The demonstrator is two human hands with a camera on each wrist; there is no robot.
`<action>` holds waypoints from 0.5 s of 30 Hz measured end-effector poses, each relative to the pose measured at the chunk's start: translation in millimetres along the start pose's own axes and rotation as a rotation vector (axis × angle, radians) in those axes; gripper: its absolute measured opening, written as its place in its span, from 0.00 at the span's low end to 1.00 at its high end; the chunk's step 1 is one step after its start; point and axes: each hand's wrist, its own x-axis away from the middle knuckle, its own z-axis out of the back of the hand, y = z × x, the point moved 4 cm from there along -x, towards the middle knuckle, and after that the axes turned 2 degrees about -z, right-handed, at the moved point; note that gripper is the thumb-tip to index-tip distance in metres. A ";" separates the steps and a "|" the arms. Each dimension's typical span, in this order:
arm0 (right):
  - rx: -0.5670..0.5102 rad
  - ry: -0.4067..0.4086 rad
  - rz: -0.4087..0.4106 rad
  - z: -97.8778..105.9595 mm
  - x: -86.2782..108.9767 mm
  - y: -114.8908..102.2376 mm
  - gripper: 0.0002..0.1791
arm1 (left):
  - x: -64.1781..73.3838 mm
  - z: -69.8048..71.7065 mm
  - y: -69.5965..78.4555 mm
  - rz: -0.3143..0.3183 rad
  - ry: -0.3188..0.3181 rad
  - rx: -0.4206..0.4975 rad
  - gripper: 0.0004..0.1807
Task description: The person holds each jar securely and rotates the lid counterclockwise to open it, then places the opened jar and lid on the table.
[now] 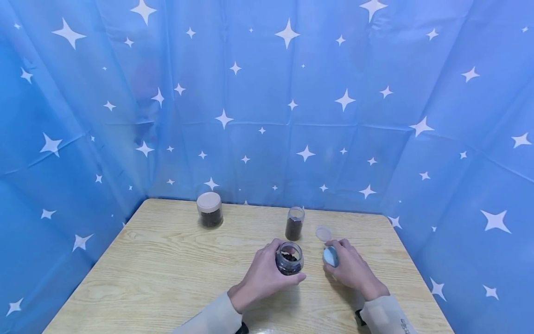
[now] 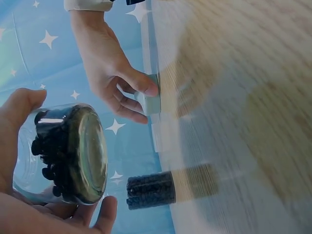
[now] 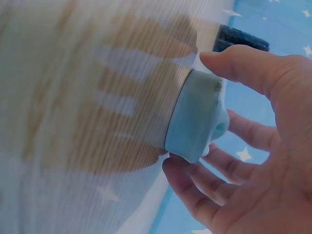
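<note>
My left hand [image 1: 269, 271] grips an open glass jar [image 1: 288, 260] with dark pieces inside, held up over the table. Its thumb and fingers wrap the jar's sides, and the left wrist view shows the jar's thick glass base [image 2: 92, 151]. On the table to the right sits a light blue lid [image 3: 195, 117] with a raised knob. Around it my right hand [image 1: 352, 266] spreads loosely, the thumb [image 3: 243, 63] slightly apart from the lid's edge and other fingertips right at its far side. Beyond the left hand stands a narrower clear jar [image 1: 294, 225] of dark grains, without a lid.
A wide jar [image 1: 210, 217] with a pale pink lid and dark contents stands at the back left of the wooden table [image 1: 146, 260]. A clear round disc [image 1: 323, 233] lies beyond the right hand. Blue star-patterned curtain [image 1: 258, 93] hangs behind and along both sides.
</note>
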 end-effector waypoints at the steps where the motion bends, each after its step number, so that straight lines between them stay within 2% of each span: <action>1: 0.000 -0.001 -0.005 0.0 0.6 0.2 0.37 | -1.8 -1.1 -0.2 0.009 0.003 -0.022 0.39; 5: 0.000 0.015 0.000 1.4 3.8 -0.8 0.41 | -10.1 -6.2 -1.7 0.048 0.013 -0.091 0.42; 8: 0.004 0.043 0.022 3.7 6.5 -3.2 0.42 | -16.4 -11.1 -3.2 0.059 0.010 -0.098 0.43; 15: -0.018 0.118 0.075 9.9 13.6 -10.2 0.37 | -28.4 -21.1 -9.3 0.068 -0.008 -0.101 0.43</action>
